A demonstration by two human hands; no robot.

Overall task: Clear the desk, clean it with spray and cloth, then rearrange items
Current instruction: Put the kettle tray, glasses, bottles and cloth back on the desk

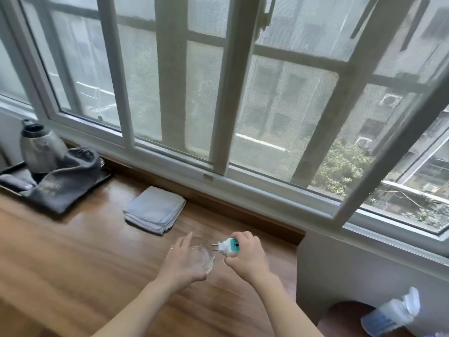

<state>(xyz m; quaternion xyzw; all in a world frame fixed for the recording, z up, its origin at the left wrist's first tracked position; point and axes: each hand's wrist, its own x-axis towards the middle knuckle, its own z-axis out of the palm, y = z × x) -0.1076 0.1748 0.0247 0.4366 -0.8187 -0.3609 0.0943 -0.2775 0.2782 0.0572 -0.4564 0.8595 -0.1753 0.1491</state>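
head view, desk: wooden, under the window
tray: far left, kettle and grey cloth on it
towel: folded, mid-desk
left hand: cupped open around glass bowl
right hand: gripping plug

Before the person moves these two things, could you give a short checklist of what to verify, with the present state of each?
1. Right hand closed around plug-in device: ok.
2. Left hand grip on glass dish: cannot tell; fingers look open beside it.
3. Prongs clear of the dish: cannot tell; they point toward it, very near.
4. Folded white cloth ready on desk: ok.
5. Spray bottle at hand: not ok; it is off the desk, lower right.
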